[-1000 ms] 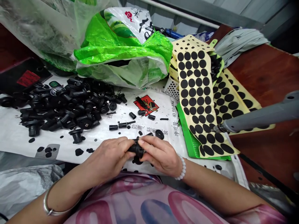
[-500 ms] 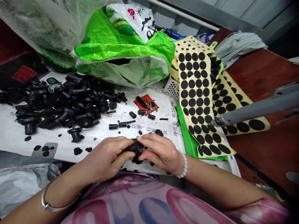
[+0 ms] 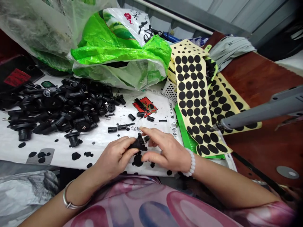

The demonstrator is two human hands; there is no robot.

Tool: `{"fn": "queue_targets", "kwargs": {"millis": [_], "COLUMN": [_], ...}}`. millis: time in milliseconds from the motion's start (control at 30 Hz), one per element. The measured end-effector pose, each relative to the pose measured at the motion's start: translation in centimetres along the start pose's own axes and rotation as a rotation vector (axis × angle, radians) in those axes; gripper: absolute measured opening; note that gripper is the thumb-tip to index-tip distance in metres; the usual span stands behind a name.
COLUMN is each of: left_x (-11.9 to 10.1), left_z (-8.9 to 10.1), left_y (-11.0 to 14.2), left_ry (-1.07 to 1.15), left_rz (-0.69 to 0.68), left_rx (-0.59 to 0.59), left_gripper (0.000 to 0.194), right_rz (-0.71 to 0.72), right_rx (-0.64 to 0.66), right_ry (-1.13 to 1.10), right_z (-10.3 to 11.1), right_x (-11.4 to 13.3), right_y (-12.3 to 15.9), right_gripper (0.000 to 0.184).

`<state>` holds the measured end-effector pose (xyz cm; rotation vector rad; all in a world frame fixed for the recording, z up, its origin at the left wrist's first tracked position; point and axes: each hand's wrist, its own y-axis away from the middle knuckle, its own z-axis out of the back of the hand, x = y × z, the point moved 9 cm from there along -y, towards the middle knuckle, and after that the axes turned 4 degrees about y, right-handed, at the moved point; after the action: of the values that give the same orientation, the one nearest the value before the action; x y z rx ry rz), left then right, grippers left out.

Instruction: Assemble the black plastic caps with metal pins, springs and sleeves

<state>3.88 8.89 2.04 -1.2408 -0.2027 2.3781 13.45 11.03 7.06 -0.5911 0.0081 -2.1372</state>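
My left hand [image 3: 115, 153] pinches a black plastic fitting with a wide flange [image 3: 139, 143] between thumb and fingers, its flanged end facing right. Just to the right, my right hand [image 3: 163, 151] is open, thumb and index finger spread apart around that end. A small dark piece [image 3: 146, 138] shows by its fingers; whether it is touched or joined to the fitting I cannot tell. Below the fitting, a round black disc [image 3: 138, 160] lies on the white printed sheet [image 3: 99, 148]. Small black cylinders [image 3: 121, 127] lie beyond my hands.
Many black fittings [image 3: 78, 110] are heaped at left. A green plastic bag [image 3: 118, 50] stands behind. Sheets of round black stickers [image 3: 193, 94] lie at right over a perforated white basket [image 3: 169, 90]. A grey metal arm [image 3: 260, 110] reaches in from the right.
My right hand has opened and drawn back rightward from the fitting, which stays in my left hand. The disc below it now shows more fully. The whole view has shifted slightly.
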Motion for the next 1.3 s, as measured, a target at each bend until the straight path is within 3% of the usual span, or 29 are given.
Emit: {"fn": "queue_targets", "kwargs": {"millis": [100, 200, 400, 567, 733, 800, 867, 1067, 1300], "left_x": [0.0, -0.7, -1.8, -1.8, -1.4, -1.2, -0.9, -0.1, -0.3], "left_z": [-0.3, -0.4, 0.9, 0.8, 0.9, 1.1, 1.3, 1.2, 0.0], "left_y": [0.1, 0.2, 0.7, 1.1, 0.7, 0.4, 0.1, -0.4, -0.2], "left_ry": [0.093, 0.075, -0.194, -0.390, -0.375, -0.315, -0.253, -0.188, -0.204], "left_rz": [0.034, -0.023, -0.169, -0.215, -0.212, -0.162, -0.075, 0.187, 0.180], "left_rx": [0.076, 0.084, -0.143, -0.209, -0.193, -0.161, -0.106, 0.062, 0.161], "left_gripper": [0.013, 0.012, 0.018, 0.021, 0.021, 0.019, 0.018, 0.020, 0.019], "right_rz": [0.297, 0.380, 0.138, -0.074, -0.403, -0.456, -0.428, -0.179, 0.017], "right_rx": [0.101, 0.078, -0.102, -0.166, -0.021, 0.032, 0.020, -0.043, 0.065], "right_ry": [0.137, 0.198, 0.067, -0.159, -0.632, -0.781, -0.798, -0.513, -0.321], "right_z": [-0.2, -0.7, -1.1, -1.7, -4.6, -5.1, -4.4, -1.4, -2.1], "right_x": [2.1, 2.5, 1.6, 0.6, -2.2, -2.8, -3.2, -3.0, -1.4], "right_y": [0.4, 0.5, 0.0, 0.3, 0.4, 0.4, 0.3, 0.8, 0.9], "right_gripper": [0.047, 0.040, 0.044, 0.033, 0.033, 0.039, 0.044, 0.050, 0.045]}}
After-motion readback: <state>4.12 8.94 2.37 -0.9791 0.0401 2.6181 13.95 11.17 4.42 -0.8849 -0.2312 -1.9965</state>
